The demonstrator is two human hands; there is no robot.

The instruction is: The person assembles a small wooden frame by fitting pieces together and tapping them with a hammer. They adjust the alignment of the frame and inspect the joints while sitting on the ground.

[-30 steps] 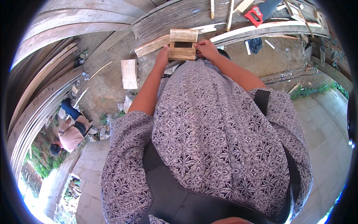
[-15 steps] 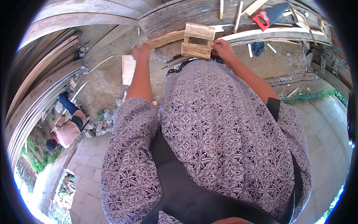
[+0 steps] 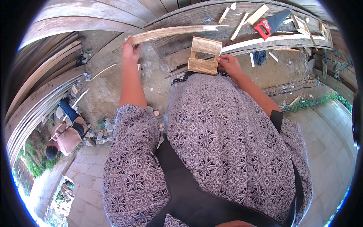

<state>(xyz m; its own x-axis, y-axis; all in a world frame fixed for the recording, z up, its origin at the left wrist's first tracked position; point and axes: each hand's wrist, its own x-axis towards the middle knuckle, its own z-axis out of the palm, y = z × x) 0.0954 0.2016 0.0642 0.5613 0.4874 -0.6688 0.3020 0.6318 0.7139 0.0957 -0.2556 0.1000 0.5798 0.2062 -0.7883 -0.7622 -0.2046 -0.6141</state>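
My left hand (image 3: 131,50) is closed round the left end of a long, rough-split wooden strip (image 3: 166,34). The strip points rightward and narrows to a splintered tip. Against the front of my patterned garment sits a small wooden frame (image 3: 203,66), made of two wide slats joined by short side pieces, with a gap between them. My right hand (image 3: 229,65) pinches this frame at its right side; the thumb is partly hidden. The strip lies beyond the frame, apart from it.
On the plank bench (image 3: 181,19) ahead lie a red-handled handsaw (image 3: 269,25), several wood offcuts (image 3: 239,27) and another small frame (image 3: 300,25). A dark cloth (image 3: 259,57) is on the ground. At far left, a person (image 3: 68,138) is near rubble and stacked boards (image 3: 34,94).
My left hand has moved left, drawing the strip out from behind the frame and away from it. The frame and my right hand have come slightly nearer me and rightward.
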